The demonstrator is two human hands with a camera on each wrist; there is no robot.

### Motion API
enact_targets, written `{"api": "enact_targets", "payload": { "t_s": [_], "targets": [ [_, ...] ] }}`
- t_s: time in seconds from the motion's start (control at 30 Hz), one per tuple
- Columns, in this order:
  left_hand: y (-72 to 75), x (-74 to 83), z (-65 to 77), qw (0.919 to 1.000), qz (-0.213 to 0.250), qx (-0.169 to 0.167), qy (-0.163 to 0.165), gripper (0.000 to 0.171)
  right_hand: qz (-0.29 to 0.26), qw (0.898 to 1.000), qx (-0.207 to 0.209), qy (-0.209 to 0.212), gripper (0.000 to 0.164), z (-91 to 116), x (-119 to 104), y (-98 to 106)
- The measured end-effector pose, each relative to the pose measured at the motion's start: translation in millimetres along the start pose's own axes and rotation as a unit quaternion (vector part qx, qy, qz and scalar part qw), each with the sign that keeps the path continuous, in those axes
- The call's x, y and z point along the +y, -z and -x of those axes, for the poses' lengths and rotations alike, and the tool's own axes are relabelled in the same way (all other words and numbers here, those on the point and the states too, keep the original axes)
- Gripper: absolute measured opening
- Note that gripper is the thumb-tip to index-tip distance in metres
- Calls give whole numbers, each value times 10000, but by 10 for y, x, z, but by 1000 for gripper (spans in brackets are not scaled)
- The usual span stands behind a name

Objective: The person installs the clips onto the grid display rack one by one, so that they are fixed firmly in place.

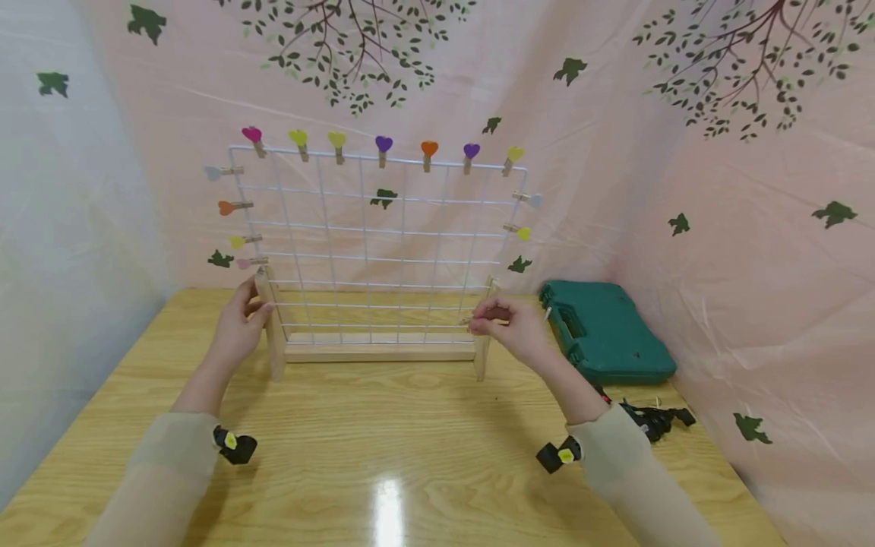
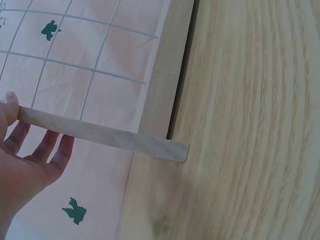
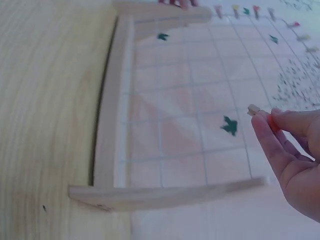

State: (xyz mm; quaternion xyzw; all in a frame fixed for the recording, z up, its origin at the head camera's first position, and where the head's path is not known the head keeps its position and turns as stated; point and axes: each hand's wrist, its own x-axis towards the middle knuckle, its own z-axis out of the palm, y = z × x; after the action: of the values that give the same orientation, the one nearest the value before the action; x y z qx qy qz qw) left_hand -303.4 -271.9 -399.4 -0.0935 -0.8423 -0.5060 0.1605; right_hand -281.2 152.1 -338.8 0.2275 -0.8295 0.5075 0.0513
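Observation:
A white wire grid [image 1: 401, 231] stands upright in a wooden stand [image 1: 379, 352]. Small clothespins with coloured hearts, such as a purple-heart clothespin [image 1: 383, 146], line its top edge and upper sides. My left hand [image 1: 241, 327] grips the stand's left post [image 2: 105, 135] near its top, thumb on one side and fingers on the other. Between thumb and fingertips my right hand [image 1: 513, 323] pinches a wooden clothespin [image 3: 254, 110]; an orange bit, partly hidden, shows at the fingers. This hand is in front of the grid's lower right, by the right post [image 3: 165, 197].
A green plastic case [image 1: 615, 334] lies at the right of the wooden table [image 1: 383, 433], with black cables [image 1: 652, 422] in front of it. A pink cloth [image 1: 581, 152] printed with leaves hangs behind the grid and along the right side.

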Motion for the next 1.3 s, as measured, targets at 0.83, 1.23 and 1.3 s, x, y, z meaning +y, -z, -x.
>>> {"api": "enact_targets", "payload": {
  "t_s": [0.83,1.23,1.3],
  "targets": [
    [55,-43,-18,9996,-10,-236,184,54,-1424,9158,3662,834,13,-189,-44,331],
    [53,-31,-17,9994,-7,-261,231,55,-1300,9213,3494,1103,7,-392,-27,227],
    [53,-33,-19,9993,-53,-264,273,55,-1348,9219,3456,1119,5,-397,-29,213]
  ]
}}
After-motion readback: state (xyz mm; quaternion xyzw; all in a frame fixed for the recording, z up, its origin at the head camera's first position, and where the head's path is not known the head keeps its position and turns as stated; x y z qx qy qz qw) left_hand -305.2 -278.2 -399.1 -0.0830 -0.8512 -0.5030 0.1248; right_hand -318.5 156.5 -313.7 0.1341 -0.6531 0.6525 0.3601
